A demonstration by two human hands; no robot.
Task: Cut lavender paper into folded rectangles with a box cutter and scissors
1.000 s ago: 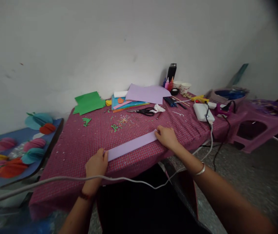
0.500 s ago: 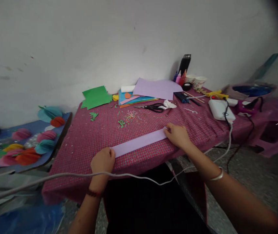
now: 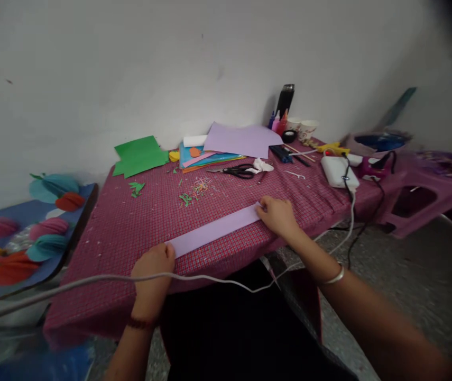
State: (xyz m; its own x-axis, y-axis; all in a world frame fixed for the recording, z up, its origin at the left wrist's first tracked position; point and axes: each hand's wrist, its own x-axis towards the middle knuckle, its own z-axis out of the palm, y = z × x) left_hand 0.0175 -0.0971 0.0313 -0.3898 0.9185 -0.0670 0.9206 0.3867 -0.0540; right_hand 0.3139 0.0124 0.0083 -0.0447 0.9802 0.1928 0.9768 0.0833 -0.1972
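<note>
A long, narrow strip of lilac paper [image 3: 214,228] stretches between my hands, close above or on the near part of the checked tablecloth. My left hand [image 3: 154,270] grips its left end, fingers curled. At the other end, my right hand [image 3: 278,214] pinches the strip between thumb and fingers. Beyond the strip lie thin multicoloured paper shreds [image 3: 202,186] and green paper scraps [image 3: 185,199]. Black-handled scissors [image 3: 238,170] rest farther back beside a crumpled white tissue [image 3: 263,165].
Lilac sheets [image 3: 241,138], green paper [image 3: 140,155] and coloured sheets lie along the wall. Glue bottles [image 3: 277,123], a black flask [image 3: 285,100] and paper cups [image 3: 307,129] stand at back right. A white cable [image 3: 210,279] crosses in front. Paper pumpkins [image 3: 14,268] lie at left.
The camera view has turned slightly right, so the table and things on it sit farther left. Both hands still hold the strip's ends, with little visible change.
</note>
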